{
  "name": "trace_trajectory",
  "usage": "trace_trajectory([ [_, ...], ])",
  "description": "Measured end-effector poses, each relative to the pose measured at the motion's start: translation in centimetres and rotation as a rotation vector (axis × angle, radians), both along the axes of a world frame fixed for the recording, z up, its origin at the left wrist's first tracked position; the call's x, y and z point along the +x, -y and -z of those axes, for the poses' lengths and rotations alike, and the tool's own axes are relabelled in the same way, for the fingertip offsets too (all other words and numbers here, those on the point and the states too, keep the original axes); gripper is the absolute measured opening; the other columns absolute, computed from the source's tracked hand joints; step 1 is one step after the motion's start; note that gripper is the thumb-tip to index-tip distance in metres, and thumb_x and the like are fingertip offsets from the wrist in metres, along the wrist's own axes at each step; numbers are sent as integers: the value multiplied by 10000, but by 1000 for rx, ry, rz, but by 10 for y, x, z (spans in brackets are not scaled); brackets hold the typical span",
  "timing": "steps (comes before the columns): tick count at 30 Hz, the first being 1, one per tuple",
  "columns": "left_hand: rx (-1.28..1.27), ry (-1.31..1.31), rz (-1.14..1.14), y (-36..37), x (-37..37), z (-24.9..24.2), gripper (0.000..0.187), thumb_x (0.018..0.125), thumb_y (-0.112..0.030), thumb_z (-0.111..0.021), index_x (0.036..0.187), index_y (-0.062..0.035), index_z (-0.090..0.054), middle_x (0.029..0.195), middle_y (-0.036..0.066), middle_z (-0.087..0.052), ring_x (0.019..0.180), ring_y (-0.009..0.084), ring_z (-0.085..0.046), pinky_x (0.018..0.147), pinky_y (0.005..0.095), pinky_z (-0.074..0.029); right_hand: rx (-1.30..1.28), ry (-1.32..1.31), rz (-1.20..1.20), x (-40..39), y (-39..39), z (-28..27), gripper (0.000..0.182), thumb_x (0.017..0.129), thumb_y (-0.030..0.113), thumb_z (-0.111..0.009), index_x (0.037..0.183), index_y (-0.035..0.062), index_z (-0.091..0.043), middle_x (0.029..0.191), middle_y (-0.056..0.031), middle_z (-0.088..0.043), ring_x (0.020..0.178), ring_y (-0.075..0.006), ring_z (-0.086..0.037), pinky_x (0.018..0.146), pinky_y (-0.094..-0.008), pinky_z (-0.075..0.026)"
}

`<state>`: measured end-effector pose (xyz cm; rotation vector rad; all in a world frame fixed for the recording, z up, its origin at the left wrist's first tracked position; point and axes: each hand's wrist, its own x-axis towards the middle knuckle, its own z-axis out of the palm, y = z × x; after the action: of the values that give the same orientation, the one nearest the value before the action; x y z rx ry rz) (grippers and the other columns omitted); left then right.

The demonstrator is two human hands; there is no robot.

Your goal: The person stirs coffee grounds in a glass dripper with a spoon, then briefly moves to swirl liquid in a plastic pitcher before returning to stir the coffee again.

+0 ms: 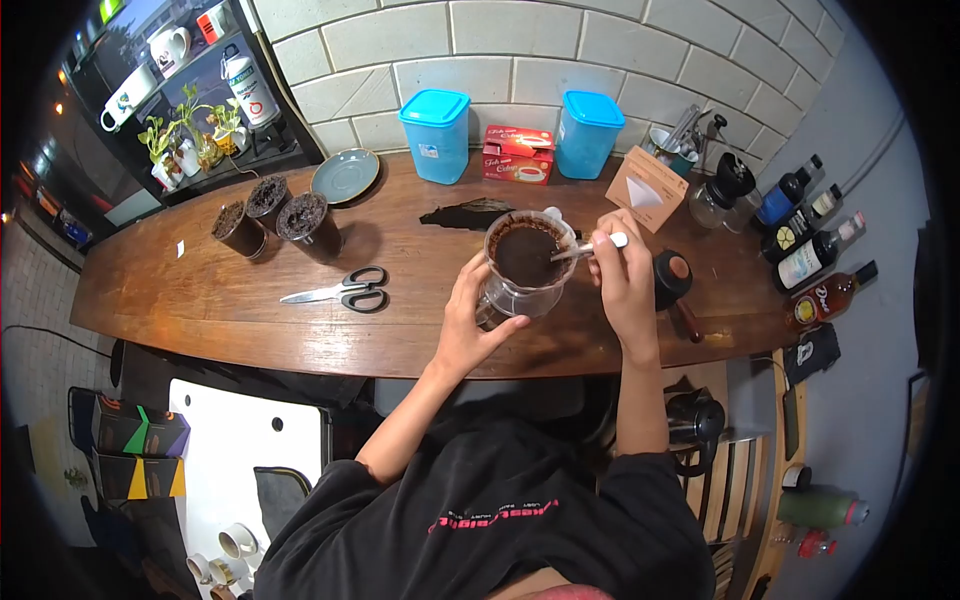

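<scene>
A glass coffee dripper (572,240) full of dark, wet coffee (527,255) sits on a clear glass server (525,302) near the table's front edge. Around the server's left side curl the fingers of my left hand (465,325), with the thumb along its front. Pinched in my right hand (622,265) is a spoon (577,252) with a white handle end; its tip dips into the coffee at the dripper's right. A dark, scorched-looking piece (465,214) lies flat behind the dripper. Right of my right hand is a dark, round wooden-topped item (672,278) with a handle.
Black-handled scissors (345,290), several soil-filled cups (310,225) and a grey plate (346,176) stand left. Blue-lidded containers (436,135), a red box (517,155) and a filter packet (648,188) line the back. Several bottles (808,258) and a grinder (722,190) stand right.
</scene>
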<state>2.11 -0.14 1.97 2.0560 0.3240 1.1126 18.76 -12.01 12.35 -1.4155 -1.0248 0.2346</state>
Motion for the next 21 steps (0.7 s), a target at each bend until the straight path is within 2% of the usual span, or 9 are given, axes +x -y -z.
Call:
trace_trajectory([
  [5, -13, 23, -15, -2, 3, 0, 778, 724, -290, -854, 1336, 12, -480, 1360, 226, -522, 1284, 376, -517, 1074, 441, -410, 37, -187, -88, 9, -5, 2, 234, 1026, 134, -500, 808, 50, -482, 807, 34, -418, 627, -24, -403, 538, -208, -335],
  [8, 2, 32, -18, -2, 2, -2, 781, 723, -288, -856, 1338, 12, -479, 1362, 226, -523, 1294, 375, -512, 1081, 440, -407, 19, -326, -113, 12, -7, 6, 233, 1034, 182, -515, 826, 77, -511, 706, 42, -427, 561, -29, -399, 500, -213, -346],
  [11, 3, 23, -38, -2, 2, 0, 785, 720, -291, -861, 1338, 13, -483, 1367, 227, -522, 1304, 374, -507, 1086, 437, -404, -19, -404, -190, 20, -6, 10, 210, 1037, 215, -511, 868, 89, -527, 700, 30, -477, 609, -45, -451, 536, -222, -362],
  [12, 5, 24, -42, -2, 2, 0, 785, 720, -291, -861, 1338, 13, -483, 1367, 227, -522, 1304, 374, -507, 1086, 437, -404, 13, -430, -184, 20, -8, 10, 262, 1044, 234, -509, 846, 65, -531, 638, 36, -443, 562, -33, -407, 510, -215, -340],
  [19, 4, 17, -50, -3, 2, 1, 801, 707, -317, -875, 1333, 4, -493, 1366, 216, -526, 1300, 372, -512, 1080, 438, -415, 35, -418, -190, 28, -13, 6, 227, 1045, 216, -521, 882, 59, -539, 672, 35, -450, 594, -36, -429, 529, -219, -364],
  [21, -2, 8, -48, -3, 1, 2, 809, 700, -319, -880, 1334, 1, -492, 1360, 214, -529, 1296, 370, -517, 1074, 438, -420, 50, -358, -191, 29, -13, 3, 218, 1046, 190, -517, 881, 48, -528, 752, 19, -471, 619, -38, -436, 545, -221, -381],
])
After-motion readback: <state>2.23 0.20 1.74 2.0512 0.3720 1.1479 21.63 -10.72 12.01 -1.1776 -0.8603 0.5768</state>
